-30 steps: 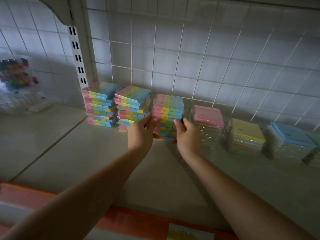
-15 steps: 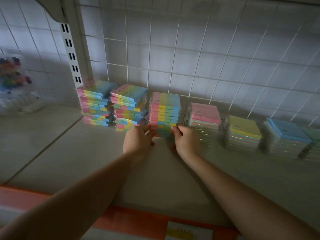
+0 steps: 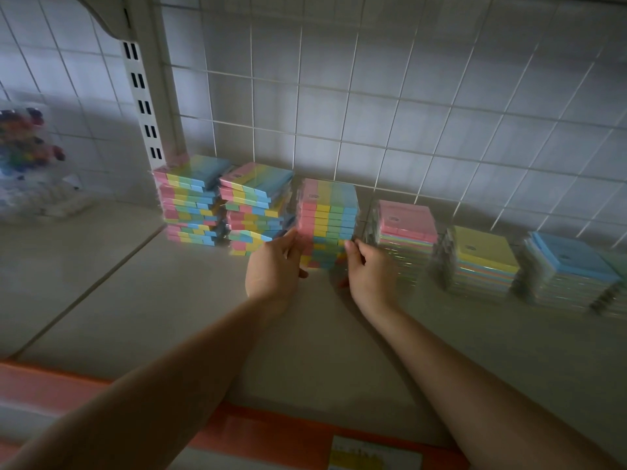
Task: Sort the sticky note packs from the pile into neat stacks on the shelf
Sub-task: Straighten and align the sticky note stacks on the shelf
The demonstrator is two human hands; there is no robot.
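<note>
Left to right, our left hand (image 3: 274, 266) and right hand (image 3: 368, 269) flanked the foot of the striped stack (image 3: 327, 222) on the shelf (image 3: 169, 300), fingers curled against its lower packs. The stack stood upright between two close neighbours; open room lay only toward us.

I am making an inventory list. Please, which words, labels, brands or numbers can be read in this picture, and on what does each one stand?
No text can be read.
Price label on the orange shelf edge: print too blurred.
Small dark mark on the top pack of the striped stack: too small.
Small mark on the pink stack: too small.
Small mark on the yellow stack: too small.
</note>
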